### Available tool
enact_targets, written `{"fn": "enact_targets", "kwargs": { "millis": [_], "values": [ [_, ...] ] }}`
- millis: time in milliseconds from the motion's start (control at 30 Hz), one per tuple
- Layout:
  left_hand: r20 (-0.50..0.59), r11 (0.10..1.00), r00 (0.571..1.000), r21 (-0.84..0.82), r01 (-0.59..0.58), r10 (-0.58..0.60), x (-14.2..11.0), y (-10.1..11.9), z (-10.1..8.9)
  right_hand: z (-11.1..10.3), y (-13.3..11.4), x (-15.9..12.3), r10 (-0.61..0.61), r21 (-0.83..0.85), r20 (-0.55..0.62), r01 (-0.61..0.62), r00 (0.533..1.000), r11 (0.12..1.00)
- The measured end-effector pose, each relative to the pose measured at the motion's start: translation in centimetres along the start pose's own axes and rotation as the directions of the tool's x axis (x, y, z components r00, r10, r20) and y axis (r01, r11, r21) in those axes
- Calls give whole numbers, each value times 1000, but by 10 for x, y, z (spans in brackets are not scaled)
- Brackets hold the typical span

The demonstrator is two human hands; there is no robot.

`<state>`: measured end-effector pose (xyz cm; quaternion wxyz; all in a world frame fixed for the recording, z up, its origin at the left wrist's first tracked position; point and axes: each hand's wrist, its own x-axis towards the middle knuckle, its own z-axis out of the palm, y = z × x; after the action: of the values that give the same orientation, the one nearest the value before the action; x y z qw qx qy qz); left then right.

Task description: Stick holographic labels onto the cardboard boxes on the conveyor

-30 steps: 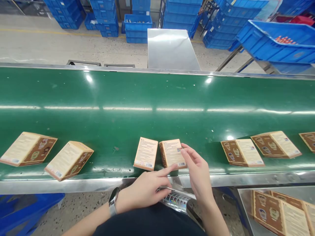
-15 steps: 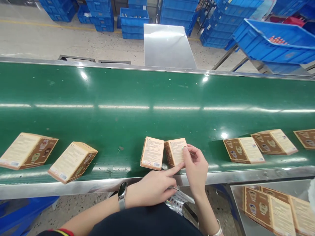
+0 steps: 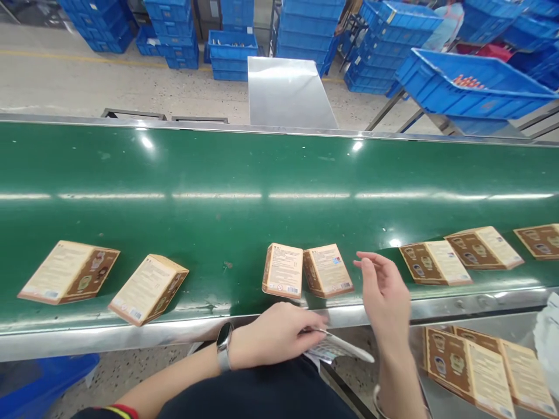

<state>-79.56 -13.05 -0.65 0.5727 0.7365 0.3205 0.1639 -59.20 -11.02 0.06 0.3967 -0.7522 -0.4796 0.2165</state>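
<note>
My left hand [image 3: 283,329] is closed on a strip of shiny stickers [image 3: 334,348], held below the belt's near rail; its fingertips are blurred. My right hand [image 3: 386,294] is open above the belt edge, fingers apart with nothing visible in them. Just left of it, untouched, lies a brown and cream box [image 3: 329,270] with a small shiny sticker [image 3: 336,261] on its printed cream face. Close against that box is a second box [image 3: 283,270], where no such sticker shows.
On the green conveyor belt [image 3: 209,163], more boxes lie left [image 3: 151,288] and right [image 3: 449,262]. Further boxes [image 3: 469,366] rest on a metal side table at lower right. Beyond the belt stand a metal plate [image 3: 288,93], a blue bin [image 3: 471,87] and stacked blue crates [image 3: 308,29].
My right hand has let go of the right box and moved right, uncovering its sticker. My left hand has drawn back from that box. The middle and left boxes have shifted right in view.
</note>
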Motion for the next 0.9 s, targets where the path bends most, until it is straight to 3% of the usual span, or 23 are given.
{"fn": "enact_targets", "kwargs": {
  "millis": [67,167,200,267,367,500,700,767,800,833,900],
  "values": [
    [-74,985,990,-136,106,-117,-5,5,-4,-18,-10,-11,-178,-56,180,191,967,980],
    [-174,924,952,-335,183,-252,-10,8,-10,-27,-22,-28,-449,36,453,487,770,872],
    [-187,900,941,-390,192,-282,-12,8,-12,-25,-24,-33,-513,70,476,551,714,832],
    [-190,857,928,-476,198,-321,-13,6,-13,-17,-26,-38,-605,101,459,638,651,763],
    [-166,802,927,-565,191,-338,-15,4,-12,-6,-28,-39,-686,117,392,706,613,698],
    [-112,724,937,-667,176,-331,-18,4,-12,-1,-28,-39,-708,118,387,730,591,673],
    [-135,680,901,-703,207,-413,-15,0,-12,6,-25,-49,-788,51,308,817,534,574],
    [-151,691,891,-690,215,-428,-14,-4,-13,5,-23,-50,-788,82,297,808,539,583],
    [-161,700,887,-680,219,-433,-14,-6,-14,3,-21,-50,-768,117,306,778,563,618],
    [-173,711,883,-667,222,-437,-15,-7,-15,1,-18,-48,-723,141,314,723,615,676],
    [-196,736,878,-638,224,-437,-19,-7,-18,-3,-9,-41,-548,104,288,543,785,833]
  ]
}}
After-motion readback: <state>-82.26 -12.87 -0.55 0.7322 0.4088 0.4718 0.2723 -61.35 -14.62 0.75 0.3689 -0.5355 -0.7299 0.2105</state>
